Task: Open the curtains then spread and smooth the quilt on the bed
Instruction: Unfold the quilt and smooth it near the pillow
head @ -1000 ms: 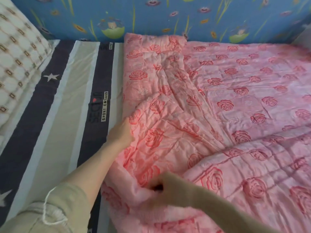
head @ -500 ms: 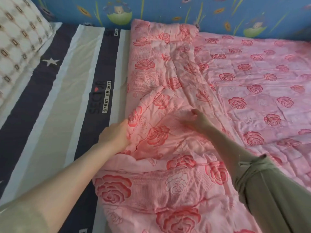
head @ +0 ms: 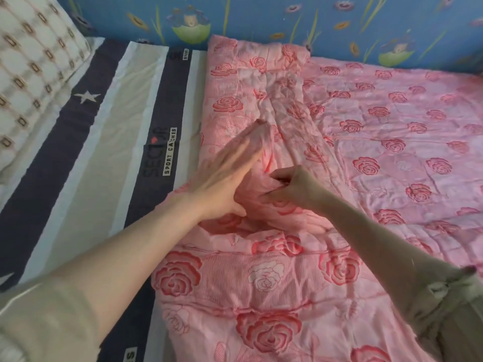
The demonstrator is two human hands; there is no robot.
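Hands on a pink rose quilt [head: 366,158] covering the bed's right side.
Patterned pillow [head: 31,74] far left, striped sheet [head: 104,152] beside it; left hand [head: 230,176] flat, fingers extended, blurred, on the quilt's rumpled edge; right hand [head: 295,186] pinches a fold just beside.

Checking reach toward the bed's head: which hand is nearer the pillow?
Left. The left hand lies flat at the quilt's edge, nearer the pillow; the right hand pinches a fold farther away.

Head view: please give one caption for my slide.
Left hand flat, right hand pinching the pink quilt.
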